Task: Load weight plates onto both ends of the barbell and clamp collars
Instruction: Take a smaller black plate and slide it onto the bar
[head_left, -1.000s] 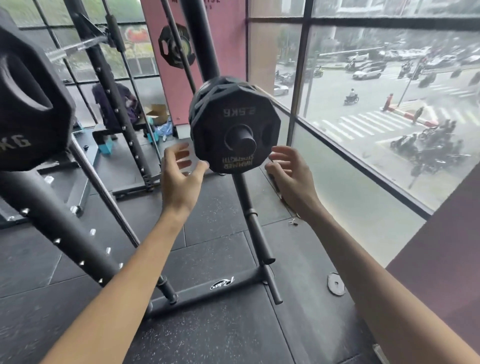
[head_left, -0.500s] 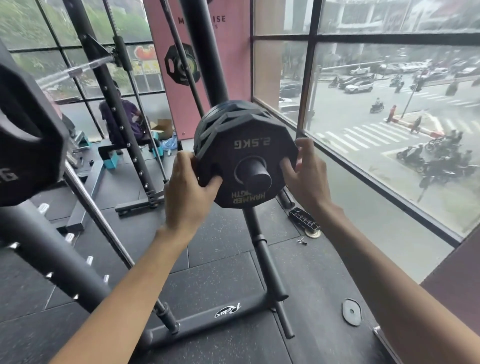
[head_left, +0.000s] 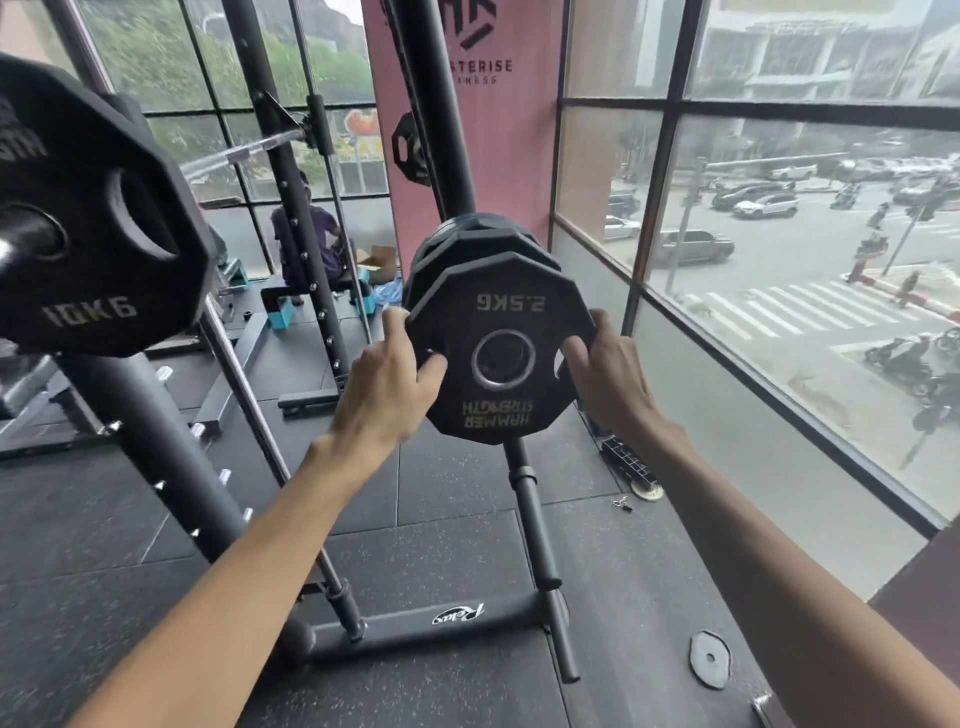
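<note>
Pulled off its peg since the earlier frame, the 2.5 kg plate (head_left: 511, 306) shows an empty centre hole. Behind it, at 12 o'clock, more stacked plates (head_left: 467, 244) sit on the storage rack (head_left: 436, 130). A 10 kg plate (head_left: 98, 249) hangs out at 9 o'clock. The left hand (head_left: 387, 395) grips the plate's 9 o'clock edge and the right hand (head_left: 608, 384) its 3 o'clock edge, fingers curled round the rim.

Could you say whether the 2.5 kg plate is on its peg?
Off: the plate shows an empty hole; left hand and right hand grip it.
</note>
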